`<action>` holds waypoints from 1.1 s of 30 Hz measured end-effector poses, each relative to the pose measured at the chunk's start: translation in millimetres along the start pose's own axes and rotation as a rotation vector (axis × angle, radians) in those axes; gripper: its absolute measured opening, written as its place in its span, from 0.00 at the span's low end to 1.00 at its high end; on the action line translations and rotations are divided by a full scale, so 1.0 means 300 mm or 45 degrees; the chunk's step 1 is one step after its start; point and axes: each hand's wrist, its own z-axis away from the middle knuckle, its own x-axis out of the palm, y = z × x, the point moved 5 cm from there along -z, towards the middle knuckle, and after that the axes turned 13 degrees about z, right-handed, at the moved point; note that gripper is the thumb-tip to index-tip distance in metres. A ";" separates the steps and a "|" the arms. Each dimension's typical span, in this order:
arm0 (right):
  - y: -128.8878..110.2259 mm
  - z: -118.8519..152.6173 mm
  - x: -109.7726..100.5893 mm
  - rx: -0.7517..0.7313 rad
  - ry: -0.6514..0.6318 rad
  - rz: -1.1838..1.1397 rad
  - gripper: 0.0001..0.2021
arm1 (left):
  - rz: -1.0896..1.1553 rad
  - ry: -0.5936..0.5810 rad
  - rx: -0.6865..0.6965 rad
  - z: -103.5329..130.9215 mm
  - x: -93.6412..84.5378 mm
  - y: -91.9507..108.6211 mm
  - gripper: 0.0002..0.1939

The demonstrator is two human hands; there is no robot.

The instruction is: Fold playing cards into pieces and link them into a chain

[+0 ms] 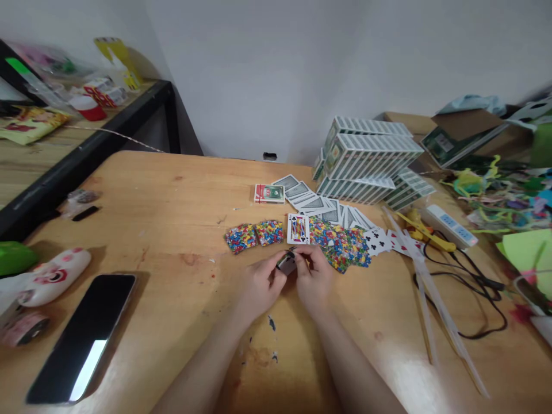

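Note:
Between my left hand (pixel 264 286) and my right hand (pixel 314 277) is a small playing card (pixel 286 263), pinched by the fingers of both. Just beyond the fingertips lies a face-up picture card (pixel 298 229). Small squares with a multicoloured pattern (pixel 240 237) lie to its left, and several more (pixel 340 244) overlap to its right. Farther right are face-up club cards (pixel 376 241) and red-suited cards (pixel 403 242). Behind, face-down cards (pixel 313 203) spread out in a row beside a boxed deck (pixel 269 194).
Striped card boxes (pixel 371 156) are stacked at the back right. To the right lie clear plastic strips (pixel 435 293), a black cable (pixel 485 330) and a power strip (pixel 448 225). A phone (pixel 84 339) and a white case (pixel 56 276) are at the left.

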 end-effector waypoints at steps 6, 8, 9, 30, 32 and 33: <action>0.010 -0.008 -0.001 0.053 0.012 -0.030 0.03 | 0.177 0.017 -0.022 0.001 -0.009 0.003 0.23; 0.025 -0.015 0.002 0.126 0.026 -0.131 0.03 | 0.347 0.007 -0.069 -0.003 -0.010 0.001 0.24; 0.034 -0.020 0.003 0.166 0.037 -0.183 0.04 | 0.439 0.003 -0.093 -0.006 -0.010 -0.002 0.24; 0.005 -0.023 0.005 -0.049 -0.040 0.182 0.10 | 0.700 0.238 -0.263 -0.036 -0.010 -0.071 0.18; -0.004 -0.020 -0.002 -0.065 -0.034 0.230 0.11 | 0.653 0.247 -0.255 -0.036 -0.017 -0.065 0.17; -0.003 -0.020 -0.003 -0.043 -0.033 0.236 0.11 | 0.637 0.251 -0.252 -0.036 -0.019 -0.063 0.17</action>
